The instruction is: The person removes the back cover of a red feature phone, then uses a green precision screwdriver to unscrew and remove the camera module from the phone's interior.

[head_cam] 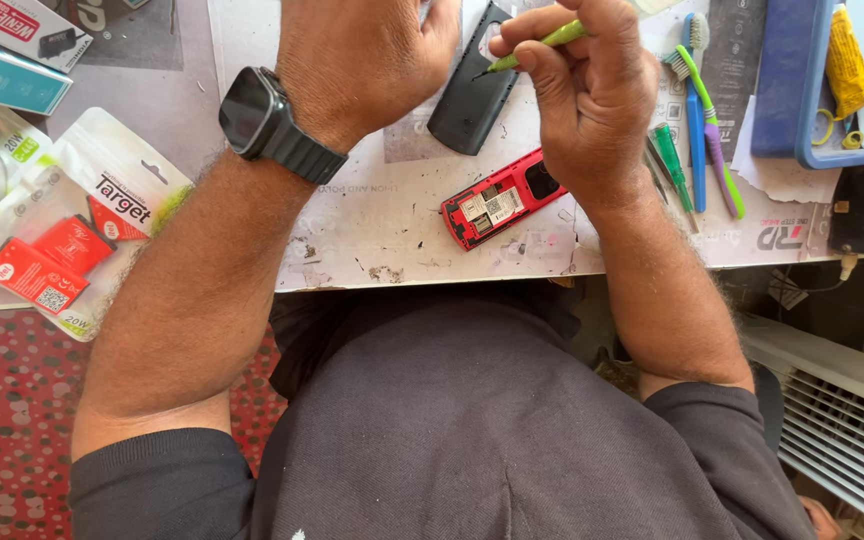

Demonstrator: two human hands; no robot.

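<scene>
Right hand (592, 100) fingers pinch a slim green-handled screwdriver (532, 45), tip aimed at a dark grey plastic phone back cover (467, 95) on the white worn counter (402, 240). Left hand (357, 55) w/ black wristwatch (262, 120) rests beside cover, fingers hidden, can't tell. Red opened phone (497, 200) lies just below, near right wrist

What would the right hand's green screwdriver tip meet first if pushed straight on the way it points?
The right hand aims the thin green screwdriver down-left; its tip sits at the dark grey plastic phone cover, likely what it meets first, though depth is unclear.
</scene>
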